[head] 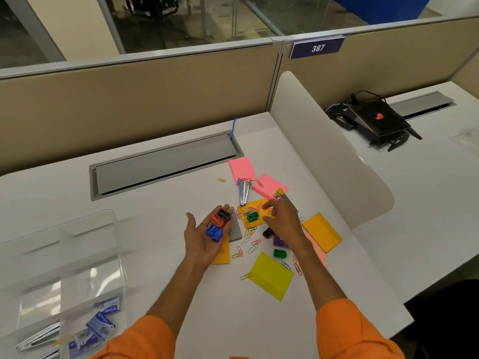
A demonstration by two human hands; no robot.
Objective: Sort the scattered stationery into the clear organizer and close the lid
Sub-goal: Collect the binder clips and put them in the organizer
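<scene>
Our left hand lies palm up, sharpeners loose on it. Our empty right hand spreads over the green sharpener. A tipped palm may spill them, far from the clear organizer at left.

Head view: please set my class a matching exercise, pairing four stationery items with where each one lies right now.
Items:
1 blue sharpeners
2 staple boxes
3 yellow note pad
4 silver stapler

Places:
A inside the clear organizer
B touching a pink note pad
C on the left hand's palm
D on the desk, beside the right forearm

Pairs: 1-C, 2-A, 3-D, 4-B
</scene>
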